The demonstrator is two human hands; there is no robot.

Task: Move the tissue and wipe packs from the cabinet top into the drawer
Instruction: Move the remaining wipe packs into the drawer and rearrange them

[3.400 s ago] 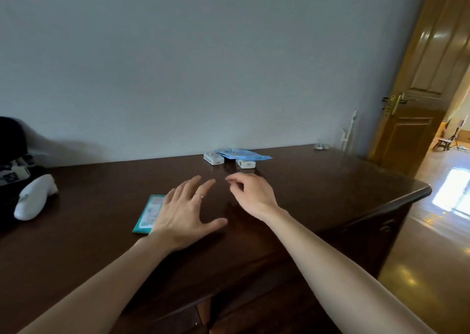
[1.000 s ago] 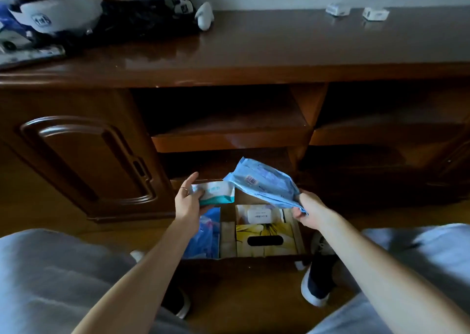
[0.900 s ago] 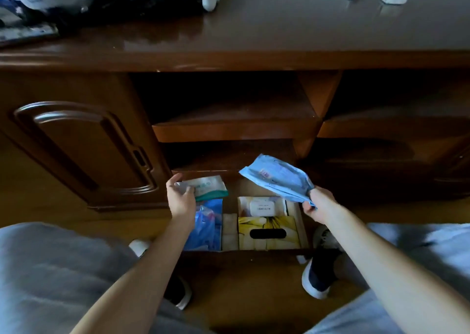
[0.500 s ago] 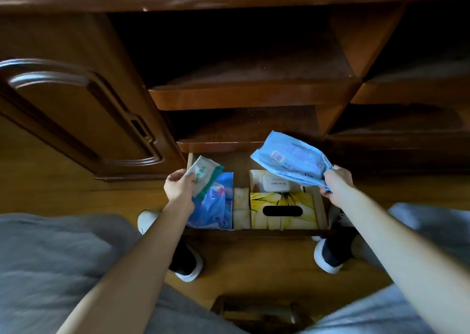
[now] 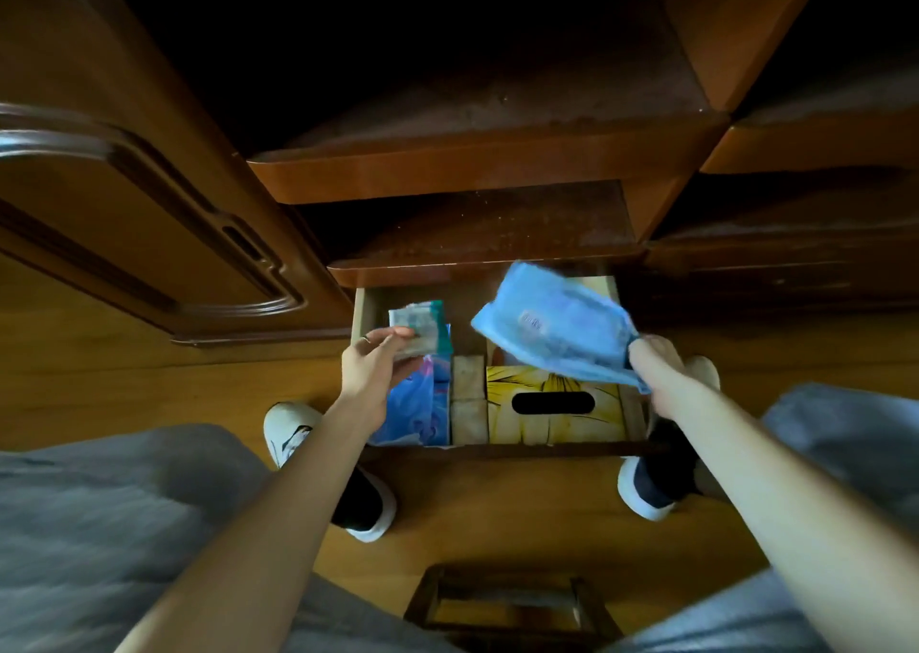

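Both packs have dropped closer to the open drawer (image 5: pixel 634 414): left hand (image 5: pixel 374 369) pinches the teal tissue pack (image 5: pixel 420 324), right hand (image 5: pixel 656 361) grips the blue wipe pack (image 5: pixel 552 329) above a yellow tissue box (image 5: pixel 552 421).

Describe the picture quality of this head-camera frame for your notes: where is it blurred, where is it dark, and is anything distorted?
Head view: motion blur smears the blue wipe pack in the right hand and the small teal-edged pack in the left hand; the grey trousers also streak. The upper cabinet shelves sink into deep shadow, while the open drawer and yellow tissue box are lit. Wide-angle distortion bends the cabinet edges.
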